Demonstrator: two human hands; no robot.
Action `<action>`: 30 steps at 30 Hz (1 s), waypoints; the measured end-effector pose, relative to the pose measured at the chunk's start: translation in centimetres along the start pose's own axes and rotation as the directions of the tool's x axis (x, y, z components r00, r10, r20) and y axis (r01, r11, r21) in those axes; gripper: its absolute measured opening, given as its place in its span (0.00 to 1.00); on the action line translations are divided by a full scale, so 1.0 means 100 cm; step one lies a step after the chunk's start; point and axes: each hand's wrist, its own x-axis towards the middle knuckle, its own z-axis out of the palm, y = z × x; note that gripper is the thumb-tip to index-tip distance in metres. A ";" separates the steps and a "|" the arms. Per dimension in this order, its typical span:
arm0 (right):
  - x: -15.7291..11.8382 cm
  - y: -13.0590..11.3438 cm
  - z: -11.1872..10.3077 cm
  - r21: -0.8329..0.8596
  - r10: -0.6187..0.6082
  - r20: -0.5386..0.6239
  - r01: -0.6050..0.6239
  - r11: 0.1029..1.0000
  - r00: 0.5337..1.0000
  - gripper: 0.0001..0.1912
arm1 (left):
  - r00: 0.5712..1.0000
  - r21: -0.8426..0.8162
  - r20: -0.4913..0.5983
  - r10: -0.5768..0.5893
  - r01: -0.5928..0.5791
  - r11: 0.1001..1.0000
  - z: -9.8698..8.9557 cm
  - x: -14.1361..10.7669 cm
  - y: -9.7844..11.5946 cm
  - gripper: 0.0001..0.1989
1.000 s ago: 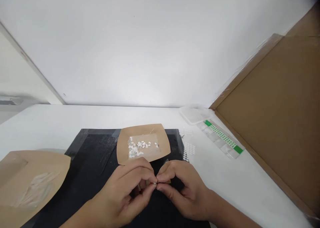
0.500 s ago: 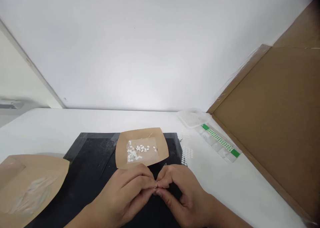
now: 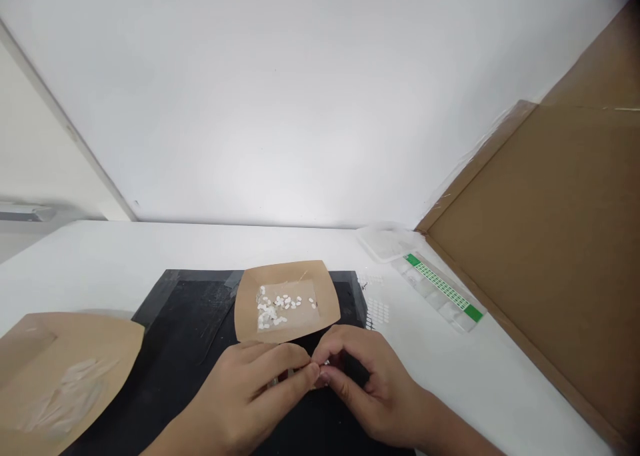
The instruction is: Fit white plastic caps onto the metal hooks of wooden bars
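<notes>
My left hand [image 3: 250, 389] and my right hand [image 3: 373, 386] meet fingertip to fingertip above a black mat [image 3: 180, 336]. Both are pinched around something small; a bit of it shows shiny and pale between the right fingertips, too small to name. Just beyond the fingers stands a brown paper tray [image 3: 327, 296] with many small white oval pieces [image 3: 270, 315] on its bottom. At the left, a second brown paper tray [image 3: 117, 336] holds clear, thin plastic-like pieces [image 3: 75, 389].
A clear case with a green-and-white strip [image 3: 443, 286] lies on the white table at the right, near a translucent lid or shallow container [image 3: 385, 243]. White oval stickers [image 3: 377, 313] lie beside the mat. A large cardboard panel [image 3: 550, 243] rises at the right.
The left fingers have spread slightly, showing a gap between them, and the right thumb and index finger form a wider loop. The whole view has shifted a little.
</notes>
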 end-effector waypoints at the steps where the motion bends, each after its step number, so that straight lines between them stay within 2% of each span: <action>1: 0.000 0.000 0.001 -0.002 0.007 -0.006 -0.007 1.000 1.000 0.06 | 0.999 -0.028 0.006 -0.042 0.042 0.999 0.001 -0.001 0.000 0.09; 4: 0.000 0.001 0.003 -0.007 0.008 -0.040 -0.008 1.000 0.999 0.07 | 0.992 -0.099 0.016 -0.129 0.130 0.987 0.004 -0.005 0.000 0.09; 8: -0.002 0.003 0.007 -0.012 -0.004 -0.099 0.003 1.000 0.995 0.06 | 0.998 -0.040 -0.058 -0.018 0.015 0.999 0.006 -0.005 -0.001 0.19; 10: -0.002 0.004 0.008 -0.035 -0.019 -0.132 0.014 0.999 0.991 0.06 | 0.996 -0.046 -0.094 0.002 -0.006 0.999 0.006 -0.003 0.000 0.21; 12: -0.002 0.005 0.008 -0.069 -0.051 -0.160 0.041 0.997 0.986 0.05 | 0.991 -0.116 -0.124 -0.053 0.038 0.992 0.007 0.001 0.001 0.20; 14: -0.002 0.006 0.009 -0.113 -0.094 -0.183 0.074 0.991 0.979 0.05 | 0.978 -0.227 -0.136 -0.160 0.126 0.966 0.009 0.004 0.002 0.17; 17: -0.002 0.007 0.011 -0.173 -0.160 -0.204 0.126 0.977 0.966 0.06 | 0.936 -0.380 -0.103 -0.335 0.274 0.883 0.012 0.005 0.005 0.14; 19: -0.002 0.008 0.011 -0.206 -0.202 -0.200 0.160 0.965 0.959 0.07 | 0.910 -0.446 -0.070 -0.408 0.337 0.829 0.014 0.004 0.006 0.13; 23: -0.003 0.009 0.012 -0.290 -0.246 -0.199 0.183 0.939 0.949 0.07 | 0.890 -0.511 -0.026 -0.456 0.380 0.771 0.016 0.001 0.008 0.14; 30: -0.006 0.010 0.015 -0.371 -0.267 -0.209 0.177 0.912 0.941 0.07 | 0.871 -0.556 -0.034 -0.490 0.391 0.734 0.017 0.001 0.011 0.13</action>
